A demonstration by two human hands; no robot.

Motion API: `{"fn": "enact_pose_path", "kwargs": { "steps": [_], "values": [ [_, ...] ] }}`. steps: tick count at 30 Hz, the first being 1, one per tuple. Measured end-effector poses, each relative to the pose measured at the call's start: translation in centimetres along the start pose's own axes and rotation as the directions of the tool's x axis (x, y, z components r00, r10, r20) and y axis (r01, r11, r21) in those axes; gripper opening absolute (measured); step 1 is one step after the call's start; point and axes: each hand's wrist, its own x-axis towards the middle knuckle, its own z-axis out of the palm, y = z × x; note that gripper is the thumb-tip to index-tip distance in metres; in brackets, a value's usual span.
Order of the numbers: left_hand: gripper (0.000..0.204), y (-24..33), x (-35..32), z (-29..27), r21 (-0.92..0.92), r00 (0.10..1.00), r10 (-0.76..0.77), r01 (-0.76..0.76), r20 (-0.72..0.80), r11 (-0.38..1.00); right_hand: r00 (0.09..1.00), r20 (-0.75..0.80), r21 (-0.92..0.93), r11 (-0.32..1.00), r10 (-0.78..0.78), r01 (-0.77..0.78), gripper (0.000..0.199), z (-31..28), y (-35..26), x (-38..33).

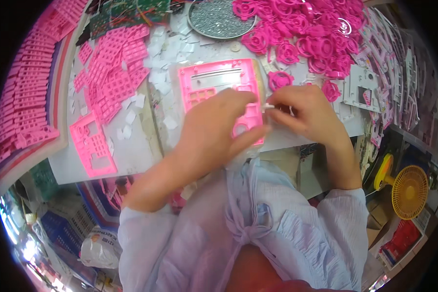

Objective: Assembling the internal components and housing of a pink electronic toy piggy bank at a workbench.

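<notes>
A pink plastic casing with a slotted window and several square openings lies on the table in front of me. My left hand rests over its lower left part and holds it, the thumb along the near right corner and the forefinger curled across the middle. Just beyond the casing's right edge, my right hand pinches a small white piece between thumb and forefinger. Its exact shape is too small to make out. The left palm covers much of the casing's button openings.
Pink button grids and a pink frame lie left. A round tray of small metal parts stands at the back, beside heaped magenta rings. White panels lie right, above a yellow fan. Pink panels line the far left.
</notes>
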Motion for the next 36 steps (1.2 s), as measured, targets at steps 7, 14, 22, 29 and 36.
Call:
{"fn": "enact_pose_path", "kwargs": {
  "steps": [7,14,22,29,36],
  "values": [
    [0.01,-0.3,-0.3,-0.1,-0.476,0.965,-0.216,0.122,-0.148,0.871,0.964,-0.079,0.801,0.592,0.255,-0.091,0.015,3.5,-2.7,1.6],
    [0.023,-1.6,-2.1,-0.3,-0.036,0.972,0.064,-0.075,-0.226,0.997,0.935,-0.278,0.706,0.707,0.222,0.042,0.015,6.1,-2.5,3.6],
    [0.029,-4.6,-3.2,-0.7,0.416,0.981,0.184,-0.194,0.064,0.889,0.965,-0.056,-0.424,0.881,-0.258,0.211,0.012,5.5,-1.2,2.8],
    [0.029,-5.3,-3.4,-0.1,0.378,0.98,0.197,-0.191,0.025,0.906,0.989,-0.041,-0.432,0.895,-0.142,0.111,0.012,6.4,-1.8,2.6],
    [0.029,-5.5,-3.4,0.0,0.359,0.977,0.213,-0.199,0.002,0.912,0.997,-0.074,-0.449,0.893,-0.005,-0.029,0.013,6.7,-2.7,2.6]
  ]
}}
